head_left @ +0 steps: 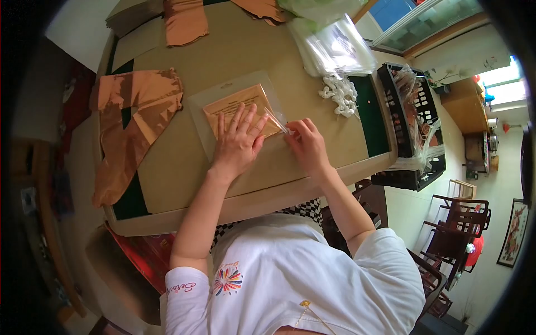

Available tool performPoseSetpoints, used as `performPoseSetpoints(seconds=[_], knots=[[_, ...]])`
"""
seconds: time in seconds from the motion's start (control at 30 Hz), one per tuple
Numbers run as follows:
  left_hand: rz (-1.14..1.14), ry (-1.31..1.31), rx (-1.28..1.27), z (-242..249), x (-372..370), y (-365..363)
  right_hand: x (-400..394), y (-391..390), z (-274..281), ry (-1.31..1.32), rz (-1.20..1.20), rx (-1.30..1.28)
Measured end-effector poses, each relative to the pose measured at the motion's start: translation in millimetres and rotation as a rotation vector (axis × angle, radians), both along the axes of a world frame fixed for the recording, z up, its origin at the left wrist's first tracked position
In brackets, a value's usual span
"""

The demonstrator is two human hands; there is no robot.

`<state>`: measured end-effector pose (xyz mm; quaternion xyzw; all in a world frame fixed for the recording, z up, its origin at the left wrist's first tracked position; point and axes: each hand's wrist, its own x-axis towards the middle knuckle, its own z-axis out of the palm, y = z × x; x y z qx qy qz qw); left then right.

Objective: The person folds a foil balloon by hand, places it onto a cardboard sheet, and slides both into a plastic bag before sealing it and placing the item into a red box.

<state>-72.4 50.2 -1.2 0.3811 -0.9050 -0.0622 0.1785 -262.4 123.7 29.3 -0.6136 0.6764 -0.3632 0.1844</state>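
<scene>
A clear plastic bag [200, 129] with a hang hole and printed lines lies on the brown board, and a folded copper-coloured fabric piece [254, 92] shows inside it. My left hand [237, 142] rests flat on the bag, fingers spread over the print. At the bag's right edge, my right hand [307, 145] pinches the gathered clear plastic between thumb and fingers. To the left, a loose shiny copper-coloured fabric piece [159, 111] hangs partly over the table's edge.
More copper-coloured fabric [186, 22] lies at the far side. A stack of clear bags [340, 53] and a heap of white tangled pieces [339, 96] sit on the right. Beyond the table's right edge stands a black crate [393, 114] holding plastic-wrapped items.
</scene>
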Motion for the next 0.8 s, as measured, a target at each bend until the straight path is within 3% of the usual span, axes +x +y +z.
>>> performPoseSetpoints(seconds=[0.2, 0.3, 0.4, 0.6, 0.7, 0.8], knots=[[-0.011, -0.013, -0.006, 1.2, -0.8, -0.4, 1.7, -12.9, -8.7, 0.207, 0.136, -0.049], [-0.009, 0.001, -0.001, 1.4, -0.4, -1.2, 7.0, -17.4, 5.8, 0.091, 0.071, -0.046], [-0.005, 0.023, 0.024, -1.0, -0.4, -0.2, 8.0, -31.1, -0.2, 0.393, 0.16, -0.124], [-0.007, 0.036, -0.003, -2.2, -1.4, -1.5, 18.5, -34.4, -1.1, 0.584, -0.021, 0.032], [-0.002, 0.057, -0.006, -2.6, -1.5, -1.7, 5.5, -40.3, -8.7, 0.363, -0.088, 0.004], [-0.005, 0.07, -0.009, -3.9, -1.5, -0.9, -8.2, -32.9, 4.9, 0.094, -0.006, 0.141]])
